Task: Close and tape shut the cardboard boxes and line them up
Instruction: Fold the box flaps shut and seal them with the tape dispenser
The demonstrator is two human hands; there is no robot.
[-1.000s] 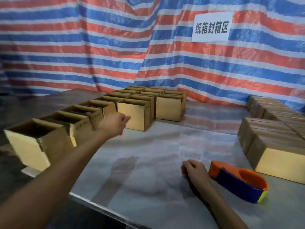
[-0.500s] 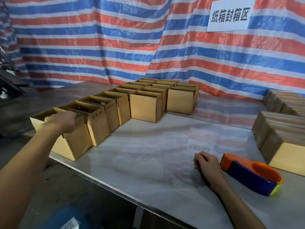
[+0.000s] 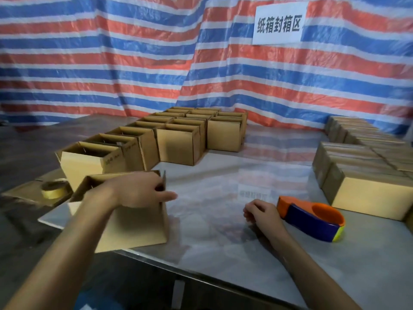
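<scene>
Box [image 3: 136, 229] at table [image 3: 223, 253] near edge | left hand [image 3: 136, 193] grips rim

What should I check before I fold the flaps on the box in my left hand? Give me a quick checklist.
1. Left hand has a grip on the open box: ok, it holds the rim.
2. Box resting fully on the table: cannot tell; it is at the near left edge.
3. Flaps closed: not ok, the top is open.
4. Right hand free: ok, it holds nothing.
5. Tape dispenser close by: ok, it is on the table beside the right hand.
</scene>
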